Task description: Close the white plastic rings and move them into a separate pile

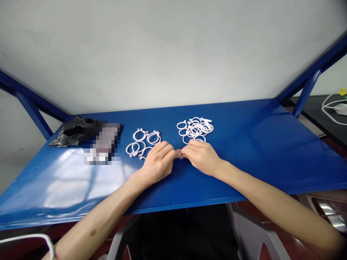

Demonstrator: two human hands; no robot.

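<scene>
- Bag (65, 136): black, crumpled, on blue table (249, 162), far left.
- Left rings (135, 154): white, knobbed, partly behind left hand (159, 161).
- Right rings (197, 129): white pile beyond right hand (201, 156).
- Hands: pinching white piece (179, 154), mostly hidden, between fingertips.

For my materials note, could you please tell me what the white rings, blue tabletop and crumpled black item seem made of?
White rings: probably plastic, smooth and evenly coloured. Blue tabletop: perhaps painted metal, glossy, with bright reflections. Crumpled black item: likely thin plastic film, judging by its shiny creases.

Bright glare washes the tabletop (67, 189) at left.
</scene>
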